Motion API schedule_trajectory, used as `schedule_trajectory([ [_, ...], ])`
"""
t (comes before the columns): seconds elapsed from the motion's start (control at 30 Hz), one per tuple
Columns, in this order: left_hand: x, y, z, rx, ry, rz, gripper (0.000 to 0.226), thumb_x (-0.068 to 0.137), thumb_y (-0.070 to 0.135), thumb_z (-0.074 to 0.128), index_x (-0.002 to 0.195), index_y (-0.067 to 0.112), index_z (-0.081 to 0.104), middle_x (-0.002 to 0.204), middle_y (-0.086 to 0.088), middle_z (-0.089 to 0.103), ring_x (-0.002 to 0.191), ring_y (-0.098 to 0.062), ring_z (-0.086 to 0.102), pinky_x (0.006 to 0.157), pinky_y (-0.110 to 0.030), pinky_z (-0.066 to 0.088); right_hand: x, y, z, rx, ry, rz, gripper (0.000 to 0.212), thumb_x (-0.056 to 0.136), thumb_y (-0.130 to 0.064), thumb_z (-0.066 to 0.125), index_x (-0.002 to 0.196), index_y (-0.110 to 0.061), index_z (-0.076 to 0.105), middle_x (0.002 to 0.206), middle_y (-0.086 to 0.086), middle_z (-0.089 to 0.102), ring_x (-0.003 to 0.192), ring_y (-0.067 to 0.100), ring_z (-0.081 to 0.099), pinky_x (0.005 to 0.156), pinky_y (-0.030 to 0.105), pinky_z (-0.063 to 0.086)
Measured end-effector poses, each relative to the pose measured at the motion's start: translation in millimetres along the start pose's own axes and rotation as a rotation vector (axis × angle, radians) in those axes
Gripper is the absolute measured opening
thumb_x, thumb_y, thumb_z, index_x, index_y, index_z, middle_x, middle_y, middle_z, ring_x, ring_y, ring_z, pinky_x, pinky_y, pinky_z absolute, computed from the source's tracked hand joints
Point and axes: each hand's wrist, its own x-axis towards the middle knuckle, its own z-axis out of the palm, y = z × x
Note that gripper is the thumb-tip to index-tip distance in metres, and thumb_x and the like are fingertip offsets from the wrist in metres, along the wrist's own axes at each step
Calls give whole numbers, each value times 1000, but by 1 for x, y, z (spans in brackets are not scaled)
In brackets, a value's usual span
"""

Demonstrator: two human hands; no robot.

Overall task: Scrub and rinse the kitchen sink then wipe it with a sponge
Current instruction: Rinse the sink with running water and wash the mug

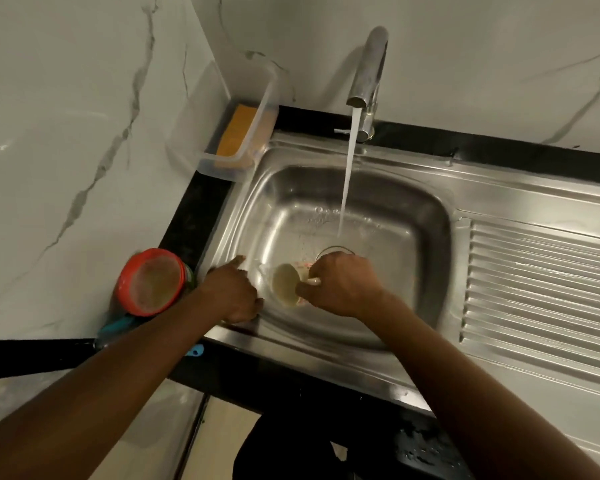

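Observation:
The steel sink [426, 216] fills the middle of the view. Water runs from the chrome faucet [366, 74] into the basin. My right hand [340, 289] grips a small cup [286, 284] with a cream inside, tilted on its side low in the basin near the front. My left hand [231, 292] rests on the sink's front left rim, one finger straight along the edge and the others bent over it. An orange-yellow sponge [236, 135] lies in a clear plastic tub [205, 161] at the back left corner.
A jar with an orange lid [151, 282] stands on the black counter left of the sink, with something blue [118, 325] under it. The ribbed drainboard [541, 289] extends to the right. Marble walls close off the left and back.

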Motion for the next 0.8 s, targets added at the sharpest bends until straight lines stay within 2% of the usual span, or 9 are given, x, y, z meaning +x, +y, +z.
schedule_trajectory([
  [0.07, 5, 10, -5, -82, -108, 29, 60, 106, 53, 20, 148, 26, 55, 158, -2, 50, 150, -27, 39, 128, -46, 15, -1, 1, -3, -64, -42, -36, 71, 78, -81, 35, 103, -29, 78, 96, -1, 72, 88, 22, 68, 78, 35, 55],
  [0.13, 14, 20, -6, -226, -229, 100, 69, 101, 63, 20, 155, 29, 45, 166, -2, 38, 150, -27, 39, 124, -44, 27, -8, 15, -8, -135, -87, -51, 64, 83, -79, 42, 101, -28, 77, 98, -2, 72, 83, 20, 63, 74, 32, 49],
  [0.23, 18, 43, -11, -424, -262, 240, 60, 108, 54, 23, 147, 19, 51, 162, -7, 43, 142, -29, 46, 114, -41, 33, -23, 51, -19, -238, -158, -11, 59, 88, -76, 48, 104, -26, 76, 104, -3, 74, 87, 19, 65, 72, 31, 43],
  [0.37, 21, 68, -25, -555, -259, 319, 46, 114, 38, 28, 132, 8, 58, 150, -12, 53, 129, -27, 53, 104, -30, 35, -35, 89, -29, -207, -199, 168, 61, 89, -78, 49, 105, -25, 76, 95, -10, 75, 79, 11, 67, 73, 29, 55],
  [0.43, 24, 64, -29, -460, -225, 353, 50, 111, 41, 29, 127, 5, 60, 144, -16, 57, 126, -31, 55, 108, -37, 39, -29, 99, -26, -118, -234, 261, 56, 94, -70, 50, 97, -22, 78, 78, -12, 76, 68, 5, 69, 71, 26, 58],
  [0.5, 29, 44, -31, -307, -170, 304, 57, 107, 49, 30, 139, 11, 58, 150, -13, 56, 134, -33, 53, 112, -40, 40, -16, 97, -17, 45, -220, 372, 50, 98, -60, 48, 91, -18, 75, 68, -6, 76, 59, 7, 72, 73, 31, 62],
  [0.6, 37, 0, -32, -29, 51, 146, 56, 106, 47, 34, 152, 20, 50, 158, -8, 49, 145, -29, 44, 121, -46, 30, 14, 68, -4, 329, -36, 444, 44, 101, -47, 47, 95, -9, 69, 83, 9, 77, 69, 24, 74, 74, 38, 64],
  [0.7, 43, -42, -39, 263, 270, -8, 54, 103, 40, 39, 146, 14, 56, 160, -14, 44, 153, -35, 29, 127, -55, 11, 46, 20, 1, 450, 86, 384, 45, 106, -39, 44, 104, -4, 72, 97, 18, 76, 85, 34, 74, 79, 39, 62],
  [0.8, 45, -63, -48, 445, 238, -60, 56, 101, 39, 42, 149, 12, 53, 165, -18, 35, 158, -37, 17, 128, -57, 2, 60, -8, 2, 536, 4, 247, 50, 104, -45, 44, 95, -6, 74, 81, 13, 78, 71, 27, 76, 76, 42, 64],
])
